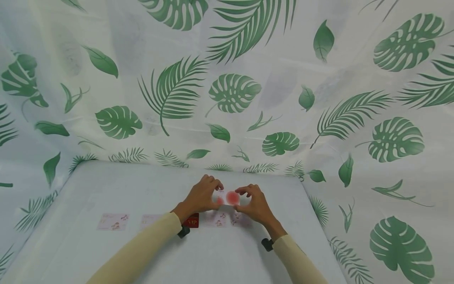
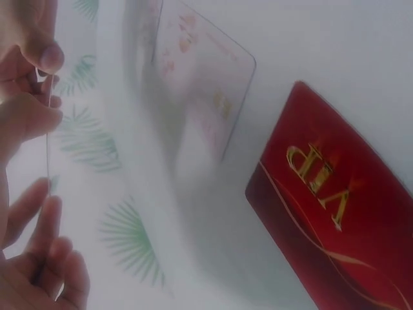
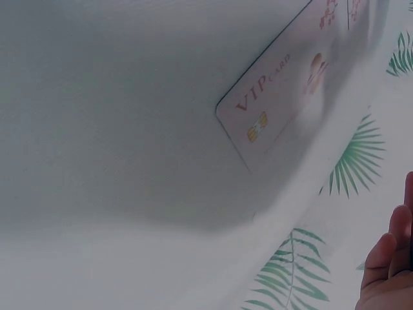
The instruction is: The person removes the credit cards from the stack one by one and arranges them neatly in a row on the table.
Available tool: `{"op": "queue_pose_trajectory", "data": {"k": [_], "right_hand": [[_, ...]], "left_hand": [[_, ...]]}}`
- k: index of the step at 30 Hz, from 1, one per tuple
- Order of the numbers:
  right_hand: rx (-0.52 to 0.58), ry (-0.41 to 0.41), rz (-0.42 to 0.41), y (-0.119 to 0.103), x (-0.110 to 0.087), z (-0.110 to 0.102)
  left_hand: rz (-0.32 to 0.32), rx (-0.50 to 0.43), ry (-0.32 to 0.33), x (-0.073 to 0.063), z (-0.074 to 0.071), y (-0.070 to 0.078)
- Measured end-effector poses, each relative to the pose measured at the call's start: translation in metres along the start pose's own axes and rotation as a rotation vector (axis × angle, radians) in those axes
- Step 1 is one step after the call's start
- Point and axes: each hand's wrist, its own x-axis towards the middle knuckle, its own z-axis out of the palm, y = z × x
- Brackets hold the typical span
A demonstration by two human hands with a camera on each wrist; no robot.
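Above the row of cards, both hands hold up one pale card [image 1: 232,198] printed with red round patches. My left hand [image 1: 202,196] pinches its left end between thumb and fingers. At its right end, the thumb and fingers of my right hand [image 1: 256,204] do the same. The left wrist view shows this card nearly edge-on as a thin line. Beneath the hands lie pale pink cards [image 1: 217,219], one of them marked VIP CARD [image 3: 271,97] in the right wrist view. A red VIP card [image 2: 335,200] lies close to my left wrist.
More pale pink cards lie to the left on the white tabletop [image 1: 227,256], one at the far left [image 1: 113,222] and another partly behind my left sleeve [image 1: 149,248]. A white leaf-print curtain [image 1: 188,146] rises behind the table and along both sides.
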Motion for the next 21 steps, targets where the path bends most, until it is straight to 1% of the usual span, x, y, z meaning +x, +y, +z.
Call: {"op": "queue_pose_trajectory", "data": {"k": [4, 9, 12, 15, 21], "right_hand": [[0.000, 0.007, 0.002, 0.003, -0.004, -0.003], [0.008, 0.005, 0.004, 0.008, -0.007, -0.008], [0.007, 0.007, -0.009, 0.012, -0.009, -0.010], [0.000, 0.010, -0.014, 0.016, -0.011, -0.012], [-0.009, 0.006, 0.006, 0.021, -0.014, -0.014]], "left_hand": [[0.004, 0.015, -0.008, 0.001, 0.002, 0.003], [0.022, 0.020, 0.004, 0.003, 0.006, 0.006], [0.037, 0.022, 0.008, 0.004, 0.009, 0.007], [0.044, 0.016, 0.007, 0.004, 0.011, 0.008], [0.042, -0.003, -0.003, 0.003, 0.013, 0.013]]}}
